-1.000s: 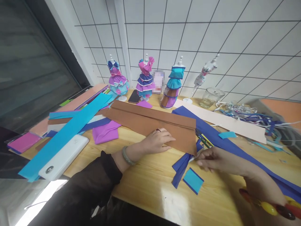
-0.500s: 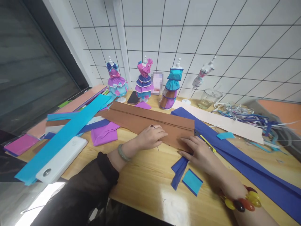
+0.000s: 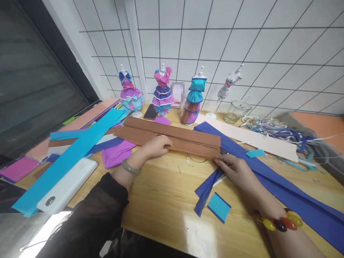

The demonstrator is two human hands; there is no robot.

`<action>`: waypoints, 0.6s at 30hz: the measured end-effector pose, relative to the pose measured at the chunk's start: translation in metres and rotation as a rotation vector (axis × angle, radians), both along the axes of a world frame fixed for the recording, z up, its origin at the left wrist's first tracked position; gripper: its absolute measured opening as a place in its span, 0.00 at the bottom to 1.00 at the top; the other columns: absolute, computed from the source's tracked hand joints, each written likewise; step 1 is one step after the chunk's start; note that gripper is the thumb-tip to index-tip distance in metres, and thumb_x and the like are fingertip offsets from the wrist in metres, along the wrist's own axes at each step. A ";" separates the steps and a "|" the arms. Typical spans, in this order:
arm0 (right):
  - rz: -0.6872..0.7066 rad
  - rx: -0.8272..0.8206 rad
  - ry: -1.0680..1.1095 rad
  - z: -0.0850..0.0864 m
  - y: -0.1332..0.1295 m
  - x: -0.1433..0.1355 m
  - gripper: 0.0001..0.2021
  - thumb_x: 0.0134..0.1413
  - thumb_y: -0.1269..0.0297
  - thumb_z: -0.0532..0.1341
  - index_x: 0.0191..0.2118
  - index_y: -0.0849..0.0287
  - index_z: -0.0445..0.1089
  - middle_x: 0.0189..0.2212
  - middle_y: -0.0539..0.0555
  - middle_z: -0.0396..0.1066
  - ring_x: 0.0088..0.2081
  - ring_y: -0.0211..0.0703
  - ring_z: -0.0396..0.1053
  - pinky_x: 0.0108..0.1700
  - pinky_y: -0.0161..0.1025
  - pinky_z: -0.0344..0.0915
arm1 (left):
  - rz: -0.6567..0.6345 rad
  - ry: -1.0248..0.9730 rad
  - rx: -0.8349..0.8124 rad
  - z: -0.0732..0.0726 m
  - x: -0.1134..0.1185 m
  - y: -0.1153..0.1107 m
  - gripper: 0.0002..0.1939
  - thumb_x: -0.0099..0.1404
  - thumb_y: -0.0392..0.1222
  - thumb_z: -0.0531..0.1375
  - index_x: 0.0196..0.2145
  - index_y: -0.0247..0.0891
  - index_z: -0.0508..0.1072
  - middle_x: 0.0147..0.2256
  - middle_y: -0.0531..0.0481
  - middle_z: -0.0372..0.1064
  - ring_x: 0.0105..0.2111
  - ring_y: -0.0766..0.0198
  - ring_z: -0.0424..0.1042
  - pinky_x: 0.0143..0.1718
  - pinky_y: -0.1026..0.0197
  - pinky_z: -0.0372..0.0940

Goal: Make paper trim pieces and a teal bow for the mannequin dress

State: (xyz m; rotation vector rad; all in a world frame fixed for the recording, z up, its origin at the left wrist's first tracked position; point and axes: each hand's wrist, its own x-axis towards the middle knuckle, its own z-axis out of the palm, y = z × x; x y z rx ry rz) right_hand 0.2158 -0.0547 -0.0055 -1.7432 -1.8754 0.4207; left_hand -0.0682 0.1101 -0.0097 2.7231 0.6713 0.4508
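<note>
A long brown cloth strip (image 3: 188, 138), with a lengthwise fold line, lies across the middle of the table. My left hand (image 3: 157, 146) has its fingers curled over the strip's near edge, about halfway along. At the near right corner, my right hand (image 3: 233, 166) pinches the same edge between thumb and fingers. Dark scissors or a similar tool, mostly hidden, show just behind the right fingers. Below that hand lie a folded navy cloth piece (image 3: 205, 193) and a small turquoise square (image 3: 219, 207) with navy borders.
Three small dressed mannequins (image 3: 197, 96) and a bare one (image 3: 230, 82) stand at the back near a glass (image 3: 238, 111). A long navy strip (image 3: 282, 190) runs right. Left are a turquoise strip (image 3: 72, 157), a white power bank (image 3: 68, 184) and purple cloth (image 3: 116, 154).
The brown strip's near edge has been drawn up and away from me, baring thread scraps on the table. My left hand moved left and farther back; my right shifted right to the corner.
</note>
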 end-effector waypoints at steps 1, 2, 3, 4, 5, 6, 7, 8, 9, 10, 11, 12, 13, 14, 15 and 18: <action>-0.021 -0.011 0.027 0.001 0.000 0.000 0.15 0.57 0.57 0.53 0.42 0.58 0.72 0.39 0.55 0.74 0.38 0.47 0.71 0.39 0.42 0.66 | 0.003 -0.009 -0.012 0.000 -0.001 0.001 0.15 0.53 0.31 0.54 0.38 0.38 0.75 0.40 0.48 0.72 0.43 0.62 0.69 0.47 0.60 0.61; -0.050 -0.014 0.056 0.003 0.000 0.000 0.15 0.57 0.56 0.53 0.42 0.58 0.72 0.39 0.55 0.74 0.39 0.48 0.70 0.40 0.41 0.65 | 0.007 -0.023 -0.027 0.001 -0.001 0.001 0.14 0.54 0.32 0.55 0.37 0.38 0.75 0.39 0.48 0.73 0.42 0.62 0.69 0.46 0.61 0.61; -0.085 -0.007 0.085 0.004 -0.001 0.000 0.15 0.57 0.55 0.53 0.41 0.58 0.72 0.39 0.55 0.74 0.39 0.47 0.70 0.40 0.41 0.65 | 0.014 -0.042 -0.048 0.001 -0.001 0.001 0.13 0.54 0.32 0.55 0.36 0.38 0.75 0.39 0.49 0.73 0.41 0.62 0.70 0.45 0.61 0.62; -0.130 0.020 0.111 0.005 -0.002 -0.001 0.15 0.57 0.55 0.53 0.40 0.58 0.72 0.39 0.54 0.74 0.39 0.47 0.70 0.39 0.40 0.65 | 0.027 -0.066 -0.079 0.002 0.000 0.001 0.13 0.55 0.33 0.55 0.36 0.38 0.75 0.38 0.49 0.73 0.40 0.63 0.70 0.44 0.62 0.62; -0.176 0.068 0.124 0.007 -0.003 -0.002 0.15 0.57 0.55 0.53 0.38 0.58 0.72 0.37 0.54 0.75 0.38 0.46 0.70 0.37 0.39 0.65 | 0.049 -0.093 -0.120 0.002 0.001 0.001 0.12 0.56 0.33 0.54 0.35 0.38 0.75 0.37 0.50 0.74 0.38 0.63 0.71 0.42 0.63 0.62; -0.214 0.136 0.123 0.009 -0.005 -0.004 0.14 0.57 0.56 0.53 0.35 0.58 0.72 0.34 0.54 0.74 0.35 0.45 0.70 0.35 0.39 0.65 | 0.080 -0.122 -0.172 0.002 0.002 0.001 0.12 0.57 0.34 0.54 0.35 0.38 0.75 0.36 0.50 0.74 0.36 0.64 0.71 0.40 0.63 0.63; -0.238 0.223 0.106 0.011 -0.007 -0.007 0.13 0.57 0.57 0.54 0.32 0.58 0.71 0.30 0.53 0.74 0.33 0.44 0.70 0.33 0.38 0.64 | 0.120 -0.149 -0.228 0.002 0.002 0.002 0.12 0.57 0.36 0.54 0.36 0.38 0.75 0.35 0.51 0.74 0.35 0.64 0.71 0.38 0.64 0.63; -0.237 0.315 0.074 0.013 -0.009 -0.012 0.11 0.56 0.58 0.55 0.29 0.58 0.70 0.27 0.53 0.72 0.30 0.42 0.68 0.32 0.37 0.63 | 0.166 -0.173 -0.280 0.001 0.003 0.002 0.12 0.58 0.37 0.53 0.36 0.38 0.75 0.34 0.51 0.74 0.34 0.65 0.71 0.36 0.65 0.63; -0.204 0.399 0.032 0.015 -0.011 -0.017 0.10 0.55 0.60 0.57 0.26 0.58 0.68 0.24 0.52 0.70 0.28 0.41 0.67 0.31 0.37 0.62 | 0.211 -0.196 -0.323 0.000 0.004 0.003 0.12 0.58 0.38 0.53 0.36 0.38 0.75 0.34 0.51 0.74 0.34 0.64 0.71 0.35 0.65 0.63; -0.137 0.461 -0.011 0.016 -0.013 -0.024 0.09 0.54 0.63 0.58 0.26 0.58 0.68 0.23 0.52 0.69 0.27 0.40 0.66 0.30 0.37 0.61 | 0.249 -0.218 -0.354 -0.001 0.005 0.004 0.12 0.58 0.38 0.53 0.36 0.37 0.75 0.33 0.51 0.74 0.34 0.64 0.71 0.35 0.65 0.63; -0.034 0.485 -0.056 0.017 -0.014 -0.032 0.07 0.54 0.65 0.58 0.27 0.58 0.68 0.23 0.52 0.69 0.27 0.40 0.66 0.31 0.37 0.62 | 0.277 -0.239 -0.370 -0.002 0.005 0.005 0.12 0.58 0.39 0.53 0.36 0.37 0.75 0.34 0.51 0.74 0.34 0.64 0.71 0.35 0.65 0.63; 0.076 0.467 -0.097 0.016 -0.014 -0.039 0.06 0.55 0.67 0.57 0.29 0.58 0.69 0.25 0.53 0.70 0.29 0.40 0.67 0.32 0.37 0.63 | 0.292 -0.257 -0.374 -0.004 0.006 0.005 0.12 0.58 0.39 0.53 0.36 0.36 0.75 0.34 0.51 0.74 0.35 0.64 0.71 0.36 0.65 0.62; 0.175 0.410 -0.148 0.016 -0.013 -0.046 0.06 0.55 0.68 0.56 0.32 0.59 0.70 0.28 0.55 0.71 0.32 0.41 0.67 0.35 0.39 0.64 | 0.298 -0.272 -0.371 -0.005 0.006 0.006 0.12 0.58 0.39 0.53 0.36 0.36 0.75 0.34 0.51 0.74 0.35 0.64 0.71 0.36 0.65 0.62; 0.253 0.354 -0.211 0.014 -0.010 -0.052 0.07 0.56 0.68 0.56 0.34 0.59 0.71 0.33 0.57 0.72 0.35 0.43 0.68 0.38 0.41 0.64 | 0.298 -0.282 -0.366 -0.006 0.006 0.006 0.12 0.58 0.39 0.53 0.36 0.36 0.75 0.34 0.50 0.74 0.35 0.64 0.71 0.36 0.65 0.62; 0.304 0.308 -0.271 0.012 -0.008 -0.056 0.08 0.57 0.67 0.55 0.36 0.58 0.72 0.37 0.58 0.72 0.39 0.45 0.68 0.40 0.43 0.65 | 0.297 -0.287 -0.363 -0.007 0.006 0.006 0.12 0.58 0.39 0.53 0.36 0.36 0.75 0.34 0.50 0.74 0.35 0.64 0.71 0.36 0.65 0.62; 0.311 0.227 -0.365 0.005 0.000 -0.060 0.12 0.59 0.68 0.52 0.39 0.59 0.73 0.39 0.59 0.72 0.43 0.47 0.67 0.43 0.46 0.65 | 0.305 -0.279 -0.363 -0.008 0.006 0.005 0.12 0.57 0.39 0.54 0.35 0.37 0.75 0.34 0.51 0.74 0.34 0.64 0.71 0.36 0.65 0.62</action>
